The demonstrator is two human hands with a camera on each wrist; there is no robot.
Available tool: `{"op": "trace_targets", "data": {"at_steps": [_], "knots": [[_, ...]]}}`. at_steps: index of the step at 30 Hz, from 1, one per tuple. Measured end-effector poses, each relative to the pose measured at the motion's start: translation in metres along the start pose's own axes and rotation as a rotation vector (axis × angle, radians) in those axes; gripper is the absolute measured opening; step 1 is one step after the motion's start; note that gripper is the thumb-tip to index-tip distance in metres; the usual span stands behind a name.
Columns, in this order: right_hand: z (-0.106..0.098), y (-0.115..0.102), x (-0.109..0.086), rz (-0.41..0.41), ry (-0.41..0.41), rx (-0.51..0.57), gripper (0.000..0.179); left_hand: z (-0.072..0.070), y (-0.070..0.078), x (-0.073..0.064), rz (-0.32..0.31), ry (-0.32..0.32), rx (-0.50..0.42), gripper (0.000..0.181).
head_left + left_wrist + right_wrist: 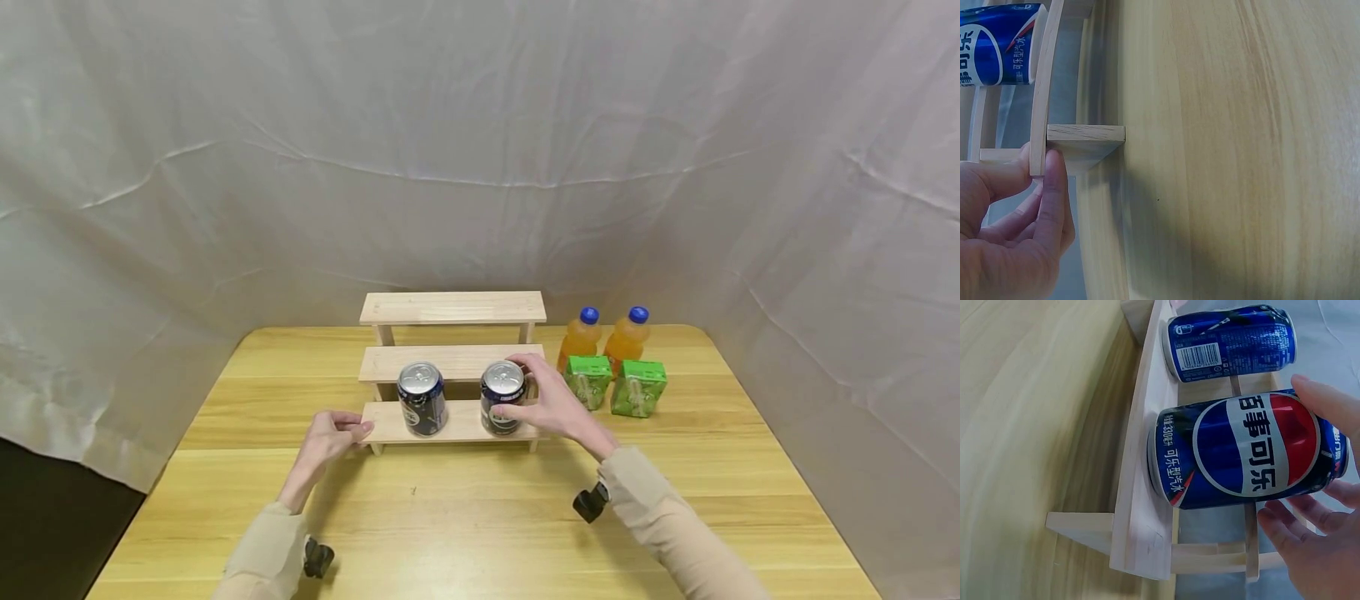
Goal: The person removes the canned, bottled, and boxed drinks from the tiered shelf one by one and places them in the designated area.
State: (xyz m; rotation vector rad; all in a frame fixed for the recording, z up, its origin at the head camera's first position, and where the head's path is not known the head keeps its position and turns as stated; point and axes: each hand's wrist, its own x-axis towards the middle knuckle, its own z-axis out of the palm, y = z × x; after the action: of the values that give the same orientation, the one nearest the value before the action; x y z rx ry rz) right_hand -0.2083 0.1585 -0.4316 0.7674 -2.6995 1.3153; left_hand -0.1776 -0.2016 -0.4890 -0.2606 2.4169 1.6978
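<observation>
A three-step wooden display rack (453,308) stands on the table. My left hand (330,435) pinches the left end of its lowest board (1040,125) between thumb and fingers. Two blue cola cans stand upright on that board. My right hand (551,402) holds the right-hand cola can (1241,453), thumb on one side and fingers round the other. The can's base sits on the board. The left-hand cola can (422,400) stands apart from both hands, toward the board's left part.
Right of the rack stand two orange drink bottles with blue caps, a nearer-left bottle (582,335) and another bottle (627,337). Two green drink cartons, a left carton (588,382) and a right carton (637,389), stand in front of them. Grey curtains (480,167) surround the wooden table (465,525).
</observation>
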Motion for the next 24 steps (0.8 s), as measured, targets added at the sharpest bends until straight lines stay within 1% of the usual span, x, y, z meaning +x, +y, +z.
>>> {"op": "trace_targets", "data": {"at_steps": [5,8,13,16,20,24], "knots": [[0.001,-0.002,0.0,-0.005,0.013,0.03,0.071,0.0,0.0,0.0,-0.002,-0.005,-0.009,0.04],[0.002,-0.003,0.0,-0.009,0.03,0.044,0.07,-0.001,0.001,0.0,-0.013,-0.006,-0.008,0.041],[0.002,-0.003,-0.001,-0.034,0.054,0.036,0.069,-0.001,0.001,-0.001,-0.018,-0.01,-0.006,0.042],[0.0,-0.003,-0.003,-0.054,0.073,0.034,0.067,-0.001,0.001,-0.001,-0.01,-0.009,-0.011,0.041],[-0.006,-0.004,-0.008,-0.043,0.096,0.06,0.067,-0.001,0.001,0.0,-0.004,-0.008,-0.012,0.041],[-0.019,-0.003,-0.017,-0.025,0.109,0.058,0.07,0.0,0.001,0.0,-0.014,-0.002,-0.013,0.04]]}}
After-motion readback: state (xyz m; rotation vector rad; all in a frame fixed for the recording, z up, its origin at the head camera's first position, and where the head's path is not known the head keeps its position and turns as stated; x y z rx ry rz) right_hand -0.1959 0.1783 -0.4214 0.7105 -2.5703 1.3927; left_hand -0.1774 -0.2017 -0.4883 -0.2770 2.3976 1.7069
